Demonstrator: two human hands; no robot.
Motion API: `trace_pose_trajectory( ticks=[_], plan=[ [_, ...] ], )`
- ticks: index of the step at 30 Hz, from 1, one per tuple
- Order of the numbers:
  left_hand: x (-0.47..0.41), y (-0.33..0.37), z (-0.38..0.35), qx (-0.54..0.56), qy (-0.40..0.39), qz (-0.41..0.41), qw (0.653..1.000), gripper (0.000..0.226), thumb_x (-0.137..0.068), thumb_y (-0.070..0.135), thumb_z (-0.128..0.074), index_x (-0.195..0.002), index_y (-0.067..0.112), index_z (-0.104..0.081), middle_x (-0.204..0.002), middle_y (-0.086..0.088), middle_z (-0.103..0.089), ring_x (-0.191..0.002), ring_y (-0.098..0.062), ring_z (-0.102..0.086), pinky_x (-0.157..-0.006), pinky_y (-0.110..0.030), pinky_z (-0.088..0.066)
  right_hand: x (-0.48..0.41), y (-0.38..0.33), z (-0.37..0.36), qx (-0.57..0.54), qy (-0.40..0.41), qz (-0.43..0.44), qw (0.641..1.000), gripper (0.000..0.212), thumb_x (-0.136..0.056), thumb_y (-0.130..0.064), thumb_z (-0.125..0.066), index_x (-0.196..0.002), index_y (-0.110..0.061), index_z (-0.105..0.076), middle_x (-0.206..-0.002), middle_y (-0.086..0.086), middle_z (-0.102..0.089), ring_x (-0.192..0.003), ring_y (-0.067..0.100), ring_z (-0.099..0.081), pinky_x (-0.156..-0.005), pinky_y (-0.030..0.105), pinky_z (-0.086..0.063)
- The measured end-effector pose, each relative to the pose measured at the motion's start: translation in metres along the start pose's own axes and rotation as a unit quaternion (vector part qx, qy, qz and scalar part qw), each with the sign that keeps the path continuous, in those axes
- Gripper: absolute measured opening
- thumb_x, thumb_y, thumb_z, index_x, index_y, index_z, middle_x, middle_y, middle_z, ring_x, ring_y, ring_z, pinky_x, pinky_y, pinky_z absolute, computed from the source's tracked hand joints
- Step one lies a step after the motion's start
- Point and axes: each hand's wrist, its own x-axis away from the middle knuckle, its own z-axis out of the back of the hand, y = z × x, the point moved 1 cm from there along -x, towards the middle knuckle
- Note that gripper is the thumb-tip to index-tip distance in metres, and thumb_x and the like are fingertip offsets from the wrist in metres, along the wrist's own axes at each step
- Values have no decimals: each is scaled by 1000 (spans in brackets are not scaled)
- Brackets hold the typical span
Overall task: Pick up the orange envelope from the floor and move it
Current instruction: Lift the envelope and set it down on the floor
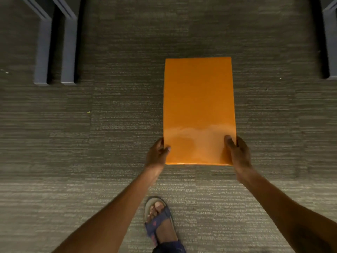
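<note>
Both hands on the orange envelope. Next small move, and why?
Probably carry it straight ahead, kept level. The left hand and right hand already pinch the orange envelope at its near corners, thumbs on top. Carpet ahead looks open between the grey furniture legs at left and right.

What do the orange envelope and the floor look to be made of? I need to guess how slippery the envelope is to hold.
The orange envelope looks like smooth paper or card with a slight sheen: pale glare shows near its lower end, between the left hand and right hand. A plastic coating is possible. The floor looks like low-pile grey carpet: matte, with fine woven streaks and tile seams.
</note>
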Motion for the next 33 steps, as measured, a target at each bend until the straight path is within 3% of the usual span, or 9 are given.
trace_pose_trajectory(
  ticks=[4, 8, 11, 15, 17, 25, 28, 31, 33],
  plan=[
    [-26, 18, 53, -11, -8, -60, 998, 25, -98, 23, -54, -118, 37, -60, -114, 13, -67, -102, -4, -63, -84, -24, -48, -10, -26, -56, -8, -7, 37, 999, 20, -98, -37, -57, -111, -24, -64, -90, -13, -67, -77, 5, -61, -59, 24, -48],
    [-65, 41, 96, -8, 35, -88, 995, 62, -83, 26, -51, -141, 3, -51, -123, -7, -60, -110, -23, -57, -93, -40, -46, -28, -55, -114, 0, -2, 61, 998, 33, -98, -39, -57, -124, -18, -63, -106, -3, -66, -90, 14, -61, -74, 29, -44],
    [-91, 54, 125, -9, 48, -75, 996, 51, -93, 16, -54, -140, -3, -50, -123, -17, -61, -104, -25, -54, -89, -38, -42, -42, -74, -148, -6, -14, 70, 997, 40, -98, -42, -56, -130, -18, -60, -115, -2, -62, -99, 18, -57, -79, 33, -43],
    [-118, 69, 152, -50, 55, -91, 993, 34, -104, 14, -44, -136, 7, -56, -107, -6, -61, -94, -18, -54, -79, -29, -41, -61, -93, -184, -5, -25, 81, 996, 42, -99, -43, -52, -134, -19, -57, -118, -3, -60, -103, 17, -54, -82, 32, -41],
    [-129, 77, 164, -67, 55, -88, 992, 36, -105, 20, -42, -137, 13, -56, -109, 1, -64, -93, -14, -57, -83, -28, -43, -69, -102, -200, 1, -23, 77, 997, 43, -100, -45, -51, -135, -20, -56, -120, -2, -59, -105, 17, -52, -85, 32, -40],
    [-146, 76, 184, -95, 51, -68, 992, 37, -107, 26, -37, -136, 12, -56, -129, -20, -63, -102, -21, -55, -95, -43, -48, -83, -111, -227, 62, -8, 64, 996, 42, -101, -46, -47, -131, -21, -59, -126, 3, -61, -106, 19, -52, -85, 33, -40],
    [-143, 76, 182, -103, 50, -67, 991, 39, -107, 26, -35, -139, 10, -53, -129, -17, -63, -98, -20, -59, -85, -37, -50, -84, -108, -226, 66, -19, 53, 996, 40, -100, -48, -46, -127, -22, -59, -110, -2, -57, -102, 19, -51, -85, 34, -40],
    [-141, 75, 177, -93, 55, -56, 993, 40, -108, 26, -34, -140, 11, -52, -129, -16, -63, -111, -31, -60, -99, -44, -50, -85, -106, -225, 69, -28, 57, 996, 39, -100, -48, -46, -126, -21, -59, -107, -5, -55, -100, 18, -51, -83, 32, -39],
    [-140, 75, 175, -89, 60, -50, 993, 40, -108, 26, -34, -140, 12, -52, -130, -14, -63, -115, -32, -60, -98, -43, -50, -83, -106, -224, 74, -31, 70, 994, 40, -101, -47, -46, -127, -20, -59, -108, -4, -56, -100, 18, -51, -83, 31, -39]
  ],
)
